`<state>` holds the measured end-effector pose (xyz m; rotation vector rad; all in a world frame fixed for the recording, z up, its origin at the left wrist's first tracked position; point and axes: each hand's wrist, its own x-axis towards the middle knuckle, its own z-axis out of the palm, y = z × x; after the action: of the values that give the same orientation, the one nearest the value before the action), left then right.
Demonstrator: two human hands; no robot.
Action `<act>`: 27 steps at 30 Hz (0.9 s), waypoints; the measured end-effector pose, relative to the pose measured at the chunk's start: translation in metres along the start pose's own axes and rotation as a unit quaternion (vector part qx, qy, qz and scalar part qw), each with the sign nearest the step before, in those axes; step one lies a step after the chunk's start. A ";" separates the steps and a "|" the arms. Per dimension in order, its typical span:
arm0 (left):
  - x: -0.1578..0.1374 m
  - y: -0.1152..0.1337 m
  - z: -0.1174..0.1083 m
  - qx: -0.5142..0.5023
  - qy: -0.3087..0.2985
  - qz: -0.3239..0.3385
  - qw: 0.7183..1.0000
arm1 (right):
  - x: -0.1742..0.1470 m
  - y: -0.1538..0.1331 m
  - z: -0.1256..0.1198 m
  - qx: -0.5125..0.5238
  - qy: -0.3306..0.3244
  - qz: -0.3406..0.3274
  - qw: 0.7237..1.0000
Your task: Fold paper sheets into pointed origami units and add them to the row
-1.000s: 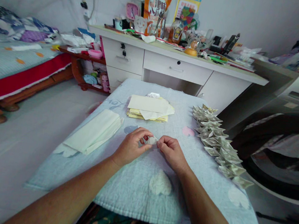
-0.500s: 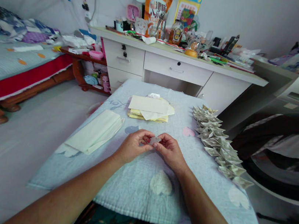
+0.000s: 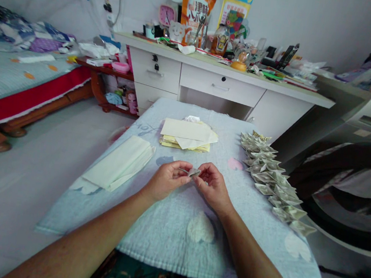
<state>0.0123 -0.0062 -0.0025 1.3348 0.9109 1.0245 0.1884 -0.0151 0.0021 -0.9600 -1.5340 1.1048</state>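
A small folded grey paper piece is held up over the cloth-covered table. My left hand pinches its left end between thumb and fingers, and my right hand pinches the right end. The fingers cover part of it. Beyond the hands lies a stack of yellowish paper sheets, with one sheet askew. To the left rests a pale folded paper bundle. Along the right side runs a row of several folded grey paper pieces with pointed ends, packed close together.
A white desk stands behind the table, its top crowded with a jar, an orange bag and small items. On the right is a front-loading washing machine. A bed is at the left.
The small paper piece has turned and now shows a pointed, raised shape. My right hand's fingers have risen slightly; both hands stay in nearly the same place.
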 end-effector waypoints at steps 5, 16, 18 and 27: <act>0.001 0.000 0.002 -0.011 0.022 0.010 1.000 | 0.000 -0.003 0.002 -0.074 0.004 -0.057 0.996; 0.002 0.005 0.000 -0.146 0.030 -0.049 0.988 | -0.002 -0.004 0.003 -0.232 -0.031 -0.166 0.958; 0.001 0.005 -0.001 -0.182 0.010 -0.059 0.981 | -0.003 -0.005 0.002 -0.248 -0.035 -0.164 0.954; 0.004 -0.002 0.003 -0.106 0.030 -0.030 0.994 | -0.003 -0.007 -0.001 -0.158 -0.001 -0.093 0.983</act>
<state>0.0161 -0.0030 -0.0041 1.0996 0.8564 1.0875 0.1897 -0.0194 0.0087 -1.0016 -1.7958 0.7434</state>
